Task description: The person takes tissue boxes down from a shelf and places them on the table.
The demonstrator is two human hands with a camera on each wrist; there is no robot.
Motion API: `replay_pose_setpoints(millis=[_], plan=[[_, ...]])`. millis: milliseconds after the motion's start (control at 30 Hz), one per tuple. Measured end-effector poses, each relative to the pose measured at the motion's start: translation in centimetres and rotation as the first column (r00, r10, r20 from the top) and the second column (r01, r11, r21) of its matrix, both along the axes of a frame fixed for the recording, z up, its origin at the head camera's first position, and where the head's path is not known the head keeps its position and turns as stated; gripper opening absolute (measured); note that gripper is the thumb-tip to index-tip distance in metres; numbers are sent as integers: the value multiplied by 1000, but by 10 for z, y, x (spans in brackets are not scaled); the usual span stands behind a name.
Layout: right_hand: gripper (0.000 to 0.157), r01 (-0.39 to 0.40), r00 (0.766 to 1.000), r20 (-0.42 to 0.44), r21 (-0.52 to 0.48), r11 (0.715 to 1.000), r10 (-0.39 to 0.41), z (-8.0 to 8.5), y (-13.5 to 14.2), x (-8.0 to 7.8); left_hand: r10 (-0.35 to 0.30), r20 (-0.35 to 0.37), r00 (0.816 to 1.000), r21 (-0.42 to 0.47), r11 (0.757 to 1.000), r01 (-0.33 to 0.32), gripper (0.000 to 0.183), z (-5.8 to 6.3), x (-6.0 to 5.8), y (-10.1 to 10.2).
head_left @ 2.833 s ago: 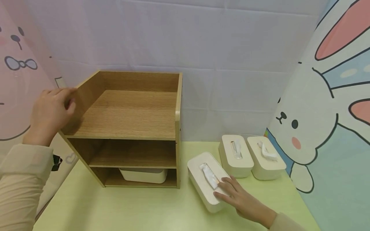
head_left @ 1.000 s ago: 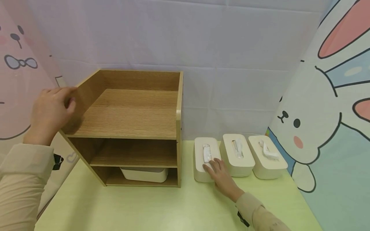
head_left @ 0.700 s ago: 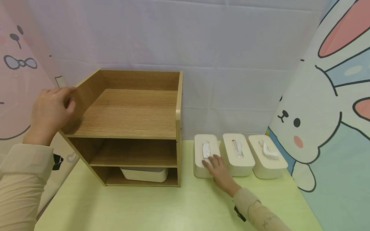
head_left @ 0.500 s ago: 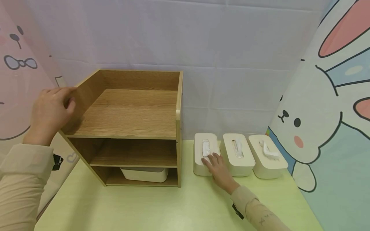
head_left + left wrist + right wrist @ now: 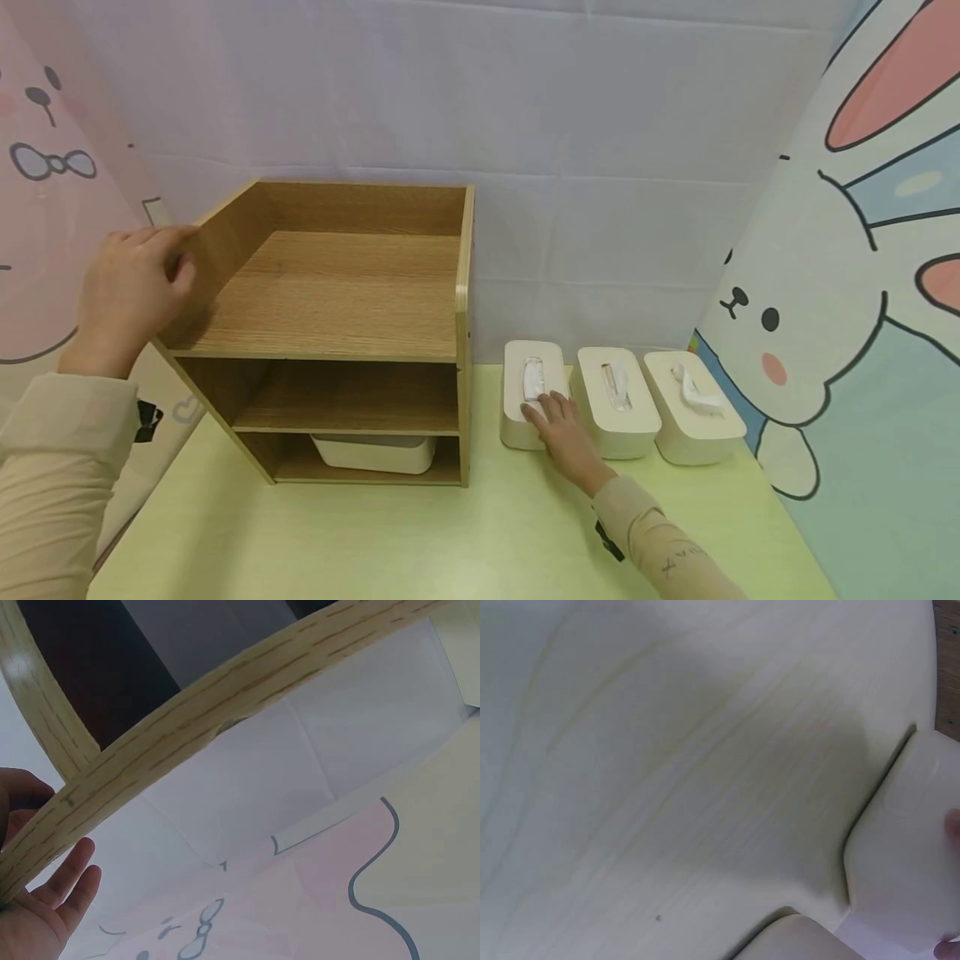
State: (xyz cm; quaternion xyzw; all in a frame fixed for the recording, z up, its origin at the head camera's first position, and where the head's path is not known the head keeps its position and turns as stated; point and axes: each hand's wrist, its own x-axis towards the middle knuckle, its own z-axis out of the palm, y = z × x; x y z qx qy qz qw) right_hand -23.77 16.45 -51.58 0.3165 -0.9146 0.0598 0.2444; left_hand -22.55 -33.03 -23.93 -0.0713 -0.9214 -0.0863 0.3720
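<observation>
My left hand (image 5: 138,287) grips the upper edge of the left side panel of a wooden shelf (image 5: 352,292). In the left wrist view, fingers show on both sides of that panel (image 5: 187,720). Just right of the shelf stands a white tissue box (image 5: 513,396) with a tissue in its slot. My right hand (image 5: 566,437) rests on the near end of its lid, fingers fairly straight and spread. The right wrist view catches only fingertips at the right border, against the box (image 5: 904,847).
Two more white tissue boxes, a middle one (image 5: 611,433) and a right one (image 5: 701,450), stand alongside on the pale green table (image 5: 360,542). A white bin (image 5: 375,454) sits in the shelf's lowest compartment. A white cloth (image 5: 600,167) hangs behind.
The tissue box under my right hand has turned from slanted to straight and slid back, beside the middle one. My right hand moved with it. My left hand has stayed on the shelf.
</observation>
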Motion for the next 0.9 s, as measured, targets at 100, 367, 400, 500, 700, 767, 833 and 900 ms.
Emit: replay_pose_setpoints(millis=[100, 367, 400, 500, 700, 767, 833, 900], plan=[[59, 6, 1000, 0, 23, 1000, -6, 3, -1, -1, 0, -9, 1000, -3, 1000, -1, 32, 1, 1, 0], [47, 23, 1000, 0, 49, 999, -23, 11, -6, 4, 6, -3, 1000, -9, 1000, -6, 32, 1, 0, 0], [46, 20, 1000, 1, 47, 999, -20, 12, -7, 5, 4, -3, 1000, -8, 1000, -4, 32, 1, 0, 0], [48, 18, 1000, 3, 62, 998, -19, 17, -10, 8, 1, -6, 1000, -8, 1000, -1, 32, 0, -1, 0], [48, -36, 999, -17, 88, 995, 38, 23, -19, 14, 2, -9, 1000, -5, 1000, -2, 32, 0, -1, 0], [46, -72, 997, -35, 80, 994, 75, 24, -22, 15, 2, -10, 1000, -6, 1000, -2, 32, 0, -1, 0], [44, -108, 992, -56, 74, 991, 112, 24, -24, 17, 2, -9, 1000, -6, 1000, -2, 32, 0, -1, 0], [42, -144, 987, -68, 62, 988, 149, 24, -27, 19, 0, -12, 1000, -6, 1000, 0, 32, -1, -1, 0]])
